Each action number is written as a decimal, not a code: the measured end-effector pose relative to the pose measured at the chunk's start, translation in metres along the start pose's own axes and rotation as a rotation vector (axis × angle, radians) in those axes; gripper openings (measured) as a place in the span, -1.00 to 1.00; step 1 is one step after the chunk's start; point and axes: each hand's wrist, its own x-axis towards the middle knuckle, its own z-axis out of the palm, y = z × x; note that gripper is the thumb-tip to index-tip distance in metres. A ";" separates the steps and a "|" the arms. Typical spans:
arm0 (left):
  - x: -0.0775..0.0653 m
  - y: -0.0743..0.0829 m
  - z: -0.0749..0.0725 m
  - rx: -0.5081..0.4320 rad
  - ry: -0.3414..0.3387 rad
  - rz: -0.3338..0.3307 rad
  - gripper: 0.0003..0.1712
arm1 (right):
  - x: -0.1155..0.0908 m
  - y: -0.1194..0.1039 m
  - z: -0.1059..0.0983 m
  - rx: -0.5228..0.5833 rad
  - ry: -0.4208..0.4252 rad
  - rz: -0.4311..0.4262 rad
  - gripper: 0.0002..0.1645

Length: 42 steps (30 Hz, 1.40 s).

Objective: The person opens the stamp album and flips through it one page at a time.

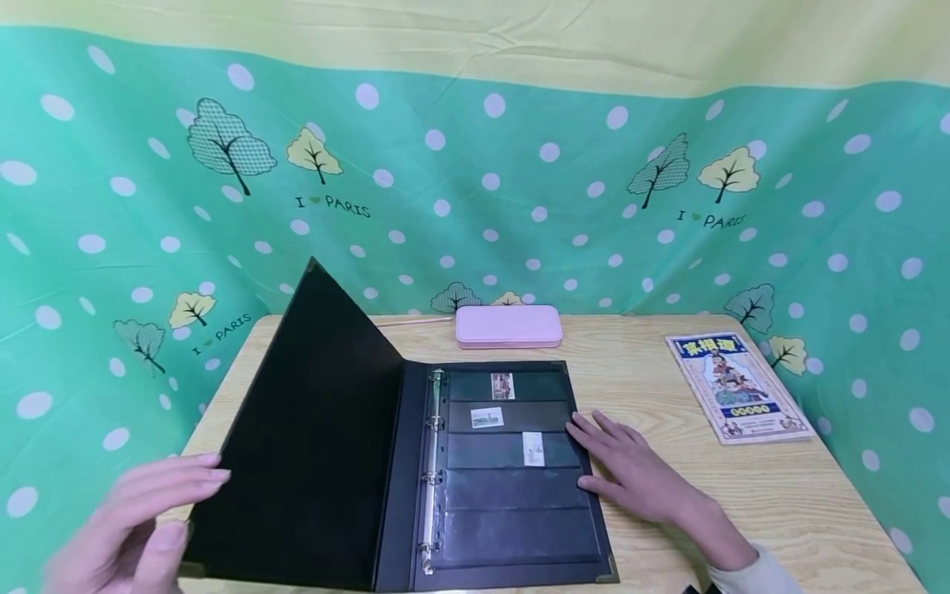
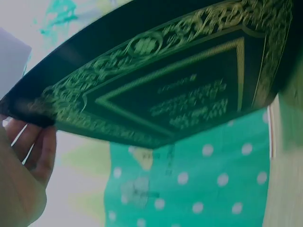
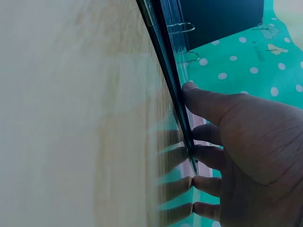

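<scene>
A black ring-binder stamp album [image 1: 416,528] lies on the table, its front cover [image 1: 297,445] tilted up on the left. Three stamps sit in the strips of its dark page [image 1: 512,528]; one is a pale stamp [image 1: 533,449]. At the cover's free edge is my left hand [image 1: 134,524], fingers extended and touching it. The left wrist view shows the cover's outer face [image 2: 189,85] with ornate gold-coloured decoration, blurred. My right hand [image 1: 641,474] rests with spread fingers on the album's right edge; the right wrist view has its fingertips along that edge.
A pink case [image 1: 508,327] stands behind the album, with a thin stick [image 1: 416,321] to its left. On the right of the wooden table [image 1: 638,379] lies an illustrated booklet [image 1: 738,388]. A green dotted curtain [image 1: 505,181] encloses the back and sides.
</scene>
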 end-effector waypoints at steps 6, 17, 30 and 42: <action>-0.017 0.024 -0.044 0.491 -0.088 -0.361 -0.76 | 0.001 0.002 0.003 -0.009 0.003 -0.007 -0.10; -0.048 0.011 -0.102 0.999 -0.484 -0.855 -0.43 | 0.002 0.000 0.000 -0.009 -0.005 0.004 -0.10; -0.071 -0.047 -0.091 0.824 -1.079 -1.183 -0.11 | 0.002 0.003 0.003 -0.006 -0.015 0.015 -0.09; -0.090 -0.088 -0.032 0.903 -1.173 -1.155 -0.08 | 0.002 0.002 0.002 -0.003 -0.025 0.015 -0.09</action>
